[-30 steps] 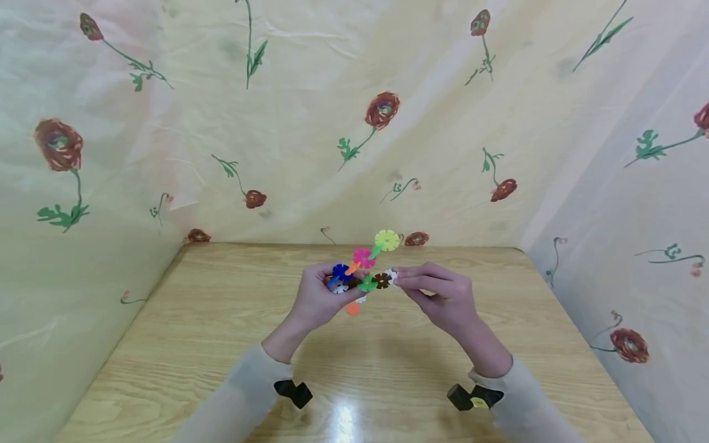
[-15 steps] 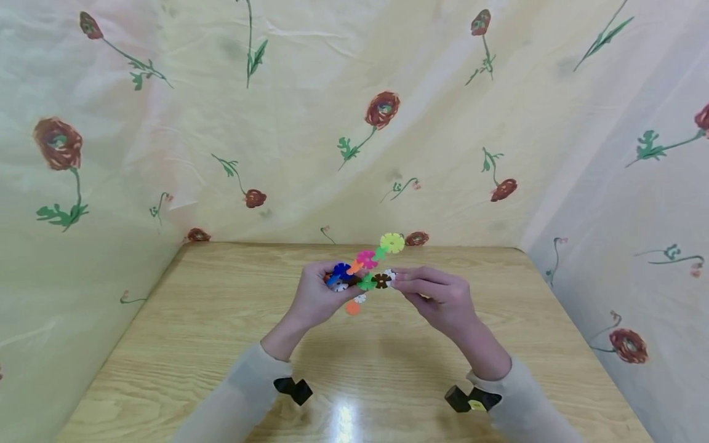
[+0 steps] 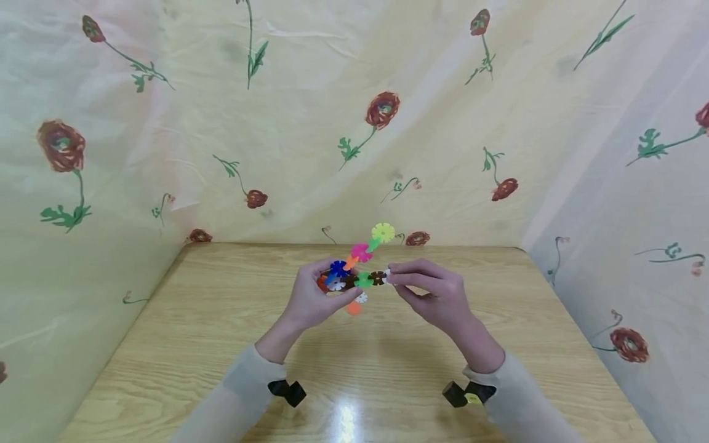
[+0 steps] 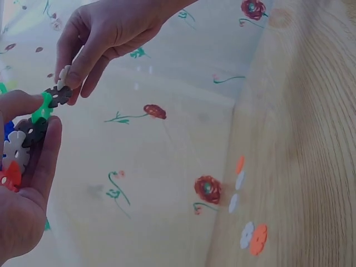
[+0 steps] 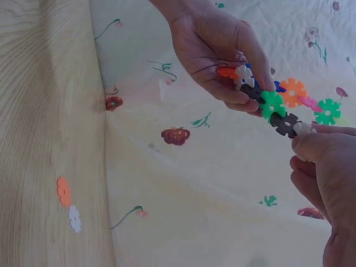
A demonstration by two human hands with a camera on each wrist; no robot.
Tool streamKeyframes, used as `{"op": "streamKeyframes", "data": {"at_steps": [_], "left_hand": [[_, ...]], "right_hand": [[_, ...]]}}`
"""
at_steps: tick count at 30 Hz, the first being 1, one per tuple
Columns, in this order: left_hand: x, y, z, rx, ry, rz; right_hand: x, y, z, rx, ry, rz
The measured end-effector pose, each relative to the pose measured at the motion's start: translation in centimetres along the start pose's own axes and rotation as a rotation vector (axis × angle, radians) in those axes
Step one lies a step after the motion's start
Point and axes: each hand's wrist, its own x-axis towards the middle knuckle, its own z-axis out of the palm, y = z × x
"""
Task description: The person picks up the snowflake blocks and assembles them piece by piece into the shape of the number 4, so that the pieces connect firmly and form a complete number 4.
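Note:
My left hand (image 3: 312,301) holds a chain of interlocking snowflake discs above the table, its thumb against a green disc (image 5: 272,104). In the right wrist view, an orange-red disc (image 5: 226,72), a white one (image 5: 243,77) and a dark brown one (image 5: 253,92) sit within that hand. At the chain's other end my right hand (image 3: 437,292) pinches a white disc (image 5: 302,129) beside a second dark brown disc (image 5: 286,124). A second branch slants up and away in the head view, through a blue disc (image 3: 340,268) and a pink disc (image 3: 362,252) to a yellow disc (image 3: 383,232).
Loose discs lie on the wooden table (image 3: 221,344) beyond the hands, among them an orange disc (image 4: 258,240) and a white disc (image 4: 246,235). Flower-printed cloth (image 3: 310,123) hangs behind the table and along both sides.
Both hands have shifted slightly left with the chain. The branch ending in the yellow disc swung a little right, then back left and up. Both grips look the same.

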Motion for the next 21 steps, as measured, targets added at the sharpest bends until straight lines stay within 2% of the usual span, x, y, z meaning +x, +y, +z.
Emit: {"op": "streamKeyframes", "data": {"at_steps": [5, 10, 13, 17, 21], "left_hand": [[0.0, 0.0, -0.4, 0.031, 0.021, 0.02], [0.1, 0.1, -0.6, 0.068, 0.042, 0.019], [0.0, 0.2, -0.7, 0.072, 0.047, 0.021], [0.0, 0.4, -0.8, 0.085, 0.051, 0.025], [0.0, 0.4, -0.8, 0.095, 0.059, 0.005]], "right_hand": [[-0.5, 0.3, 0.1, -0.052, -0.049, 0.13], [-1.5, 1.1, 0.7, -0.031, -0.137, 0.3], [-2.1, 1.8, 1.5, -0.012, -0.188, 0.368], [-3.0, 2.5, 2.9, 0.005, -0.312, 0.432], [-4.0, 2.9, 4.3, 0.038, -0.507, 0.541]]}}
